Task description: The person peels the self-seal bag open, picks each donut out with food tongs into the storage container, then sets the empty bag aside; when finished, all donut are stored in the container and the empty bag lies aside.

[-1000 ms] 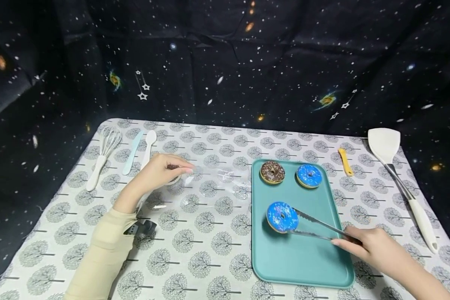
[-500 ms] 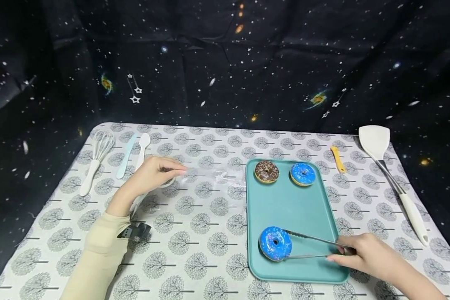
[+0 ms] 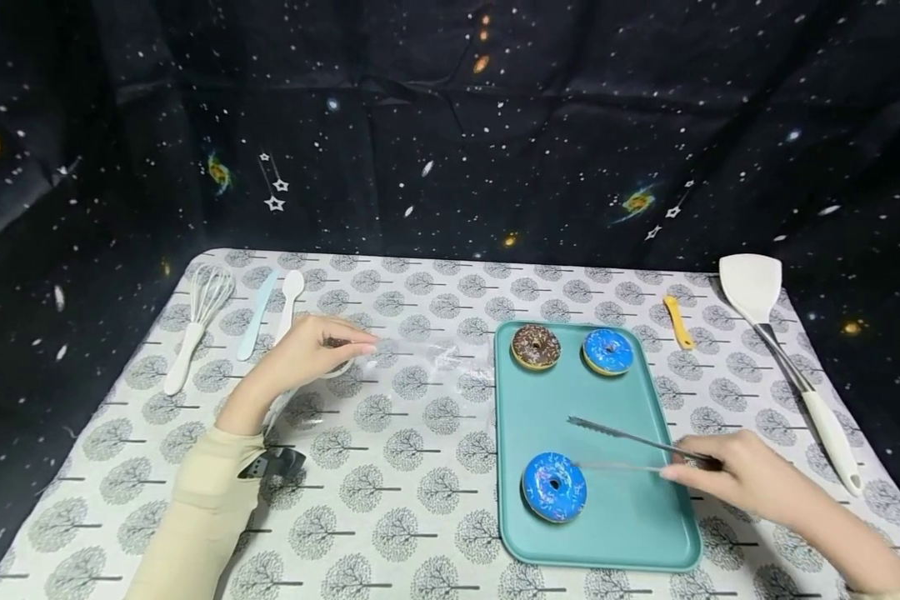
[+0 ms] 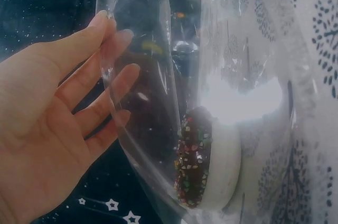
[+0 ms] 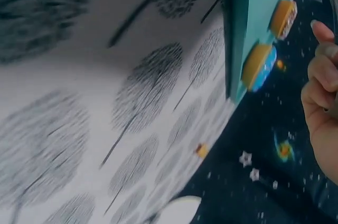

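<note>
Between thumb and fingertips, my left hand (image 3: 303, 354) pinches the edge of a clear plastic bag (image 4: 142, 92). Inside the bag is a chocolate doughnut with coloured sprinkles (image 4: 194, 163), mostly hidden by the hand in the head view. My right hand (image 3: 750, 479) grips metal tongs (image 3: 622, 433), whose arms are spread with nothing between their tips. Just in front of those tips, a blue doughnut (image 3: 555, 490) lies on the green tray (image 3: 615, 533). Another blue doughnut (image 3: 608, 353) and a chocolate one (image 3: 536, 348) lie at the tray's far end.
On the left lie a whisk (image 3: 197, 329), a pale blue knife (image 3: 258, 317) and a white spoon (image 3: 291, 296). Right of the tray are a small yellow tool (image 3: 678, 322) and a white spatula (image 3: 752, 287). A dark star-print cloth hangs behind the table.
The tongs carried the blue doughnut to the front left of the tray and let go of it, then moved back away from it. The left hand stays on the bag.
</note>
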`<control>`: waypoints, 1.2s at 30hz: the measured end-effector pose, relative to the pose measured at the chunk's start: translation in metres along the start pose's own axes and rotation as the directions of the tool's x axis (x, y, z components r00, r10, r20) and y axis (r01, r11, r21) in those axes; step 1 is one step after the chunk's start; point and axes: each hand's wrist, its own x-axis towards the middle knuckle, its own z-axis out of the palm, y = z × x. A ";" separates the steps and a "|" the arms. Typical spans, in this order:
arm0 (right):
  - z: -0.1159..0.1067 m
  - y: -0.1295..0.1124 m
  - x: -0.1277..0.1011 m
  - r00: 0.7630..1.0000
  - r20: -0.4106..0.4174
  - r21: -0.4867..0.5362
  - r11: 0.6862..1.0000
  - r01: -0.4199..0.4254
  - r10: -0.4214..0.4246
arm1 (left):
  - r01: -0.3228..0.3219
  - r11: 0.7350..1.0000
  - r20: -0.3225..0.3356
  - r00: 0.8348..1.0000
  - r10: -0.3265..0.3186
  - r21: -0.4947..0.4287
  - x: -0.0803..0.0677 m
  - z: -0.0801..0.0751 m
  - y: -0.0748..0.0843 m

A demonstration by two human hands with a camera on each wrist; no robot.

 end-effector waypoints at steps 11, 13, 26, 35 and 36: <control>0.015 -0.004 0.085 0.996 -0.039 -0.135 0.988 0.074 -0.080 | 0.002 1.000 -0.011 1.000 -0.002 0.001 -0.001 0.003 -0.001; 0.016 -0.007 0.097 0.997 -0.041 -0.163 0.985 0.061 -0.068 | 0.003 1.000 -0.016 1.000 -0.003 0.003 -0.001 0.002 -0.001; 0.032 -0.028 0.145 0.965 0.001 -0.245 0.936 0.254 -0.262 | 0.001 1.000 -0.001 1.000 -0.001 -0.010 0.000 0.002 0.000; 0.052 -0.053 0.180 0.953 0.065 -0.253 0.919 0.303 -0.297 | 0.001 1.000 -0.004 1.000 -0.001 -0.028 -0.001 0.000 0.000; 0.054 -0.056 0.184 0.949 0.071 -0.252 0.915 0.314 -0.307 | -0.001 1.000 -0.007 1.000 0.001 -0.029 -0.001 0.000 0.000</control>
